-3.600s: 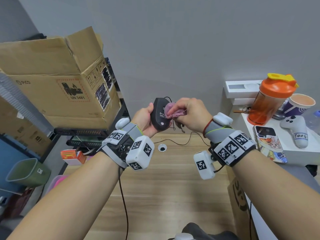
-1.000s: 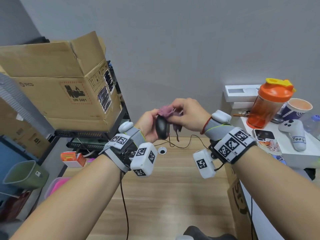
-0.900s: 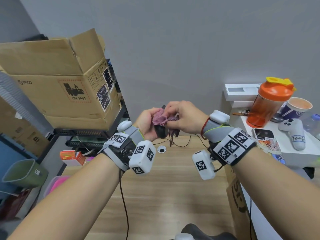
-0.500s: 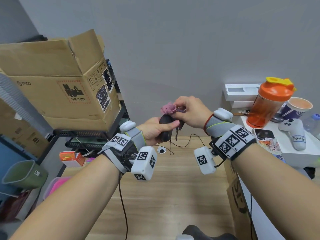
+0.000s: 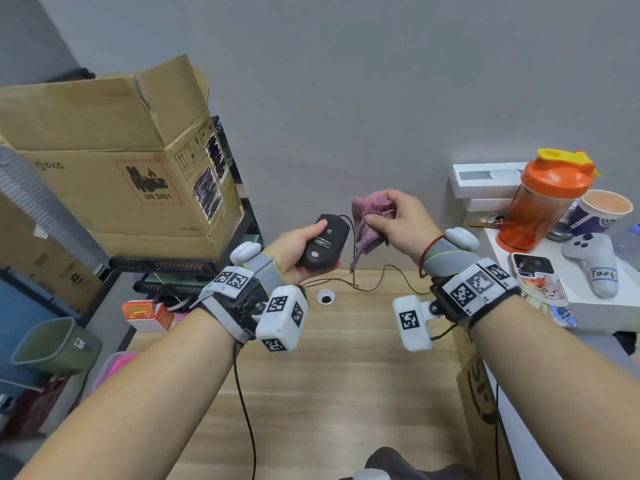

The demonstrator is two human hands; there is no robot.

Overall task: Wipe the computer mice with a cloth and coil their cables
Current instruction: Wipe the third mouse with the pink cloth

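Note:
My left hand (image 5: 294,245) grips a black computer mouse (image 5: 323,242) in the air above the wooden desk (image 5: 329,358), its underside with the label turned toward me. Its thin black cable (image 5: 367,287) hangs from the front end and trails across the desk. My right hand (image 5: 403,223) pinches a crumpled pink cloth (image 5: 369,221) just right of the mouse, a small gap between them. One corner of the cloth dangles down.
A large cardboard box (image 5: 114,161) sits on a shelf at the left. On the white side table (image 5: 588,296) at the right stand an orange shaker bottle (image 5: 543,202), a paper cup (image 5: 599,211), a white controller (image 5: 595,265) and a phone (image 5: 535,275). A cable hole (image 5: 325,297) marks the desk.
The right hand has lifted the cloth off the mouse and drawn it to the right. The left hand has turned the mouse so its labelled underside faces me.

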